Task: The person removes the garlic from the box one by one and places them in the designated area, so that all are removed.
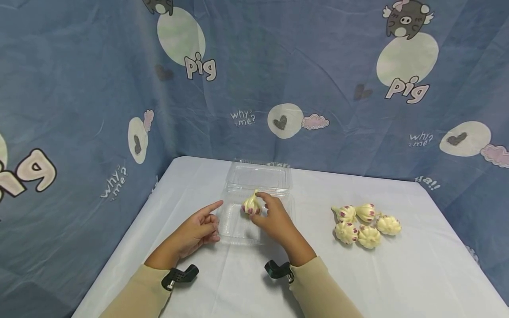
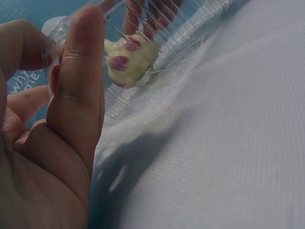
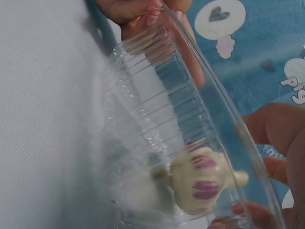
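Observation:
A clear plastic clamshell box (image 1: 238, 229) stands on the white cloth with its lid (image 1: 258, 176) folded back. Inside its base is one garlic bulb (image 1: 250, 206), cream with purple patches. My left hand (image 1: 199, 229) pinches the box's left rim between thumb and fingers, its index finger stretched forward. Over the box, my right hand (image 1: 274, 218) has thumb and index finger spread about the bulb. The right wrist view shows the bulb (image 3: 200, 181) through the clear wall, with gaps between it and the right fingers (image 3: 276, 124).
To the right on the table (image 1: 429, 269), several more garlic bulbs (image 1: 369, 237) lie in a close cluster. A blue printed curtain (image 1: 318, 79) hangs behind the table and along its left side. Each wrist carries a small black camera mount (image 1: 180, 274).

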Demonstrator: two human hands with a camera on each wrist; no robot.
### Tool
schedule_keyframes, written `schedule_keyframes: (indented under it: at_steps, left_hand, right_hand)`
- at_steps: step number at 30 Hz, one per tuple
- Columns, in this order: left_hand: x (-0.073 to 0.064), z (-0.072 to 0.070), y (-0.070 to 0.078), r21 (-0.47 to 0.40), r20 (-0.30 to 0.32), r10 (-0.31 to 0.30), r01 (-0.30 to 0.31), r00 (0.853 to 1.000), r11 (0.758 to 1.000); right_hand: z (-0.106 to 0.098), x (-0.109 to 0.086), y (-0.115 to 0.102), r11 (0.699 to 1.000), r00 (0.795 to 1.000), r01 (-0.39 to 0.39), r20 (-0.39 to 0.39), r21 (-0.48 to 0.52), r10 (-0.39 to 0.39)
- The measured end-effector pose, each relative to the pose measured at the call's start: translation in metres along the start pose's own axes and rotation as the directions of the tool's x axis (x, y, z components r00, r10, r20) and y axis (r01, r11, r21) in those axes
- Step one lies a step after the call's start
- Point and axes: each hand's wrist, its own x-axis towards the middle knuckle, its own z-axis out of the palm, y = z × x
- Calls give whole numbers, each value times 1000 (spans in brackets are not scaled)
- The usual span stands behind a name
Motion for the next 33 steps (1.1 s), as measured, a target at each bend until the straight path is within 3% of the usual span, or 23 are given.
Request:
schedule_keyframes:
  at_steps: [33]
  left_hand:
    - [-2,1,3,-10,-8,-8,8,1000,1000]
  right_hand:
    - [17,5,-2,993,987,-55,147,-107,71]
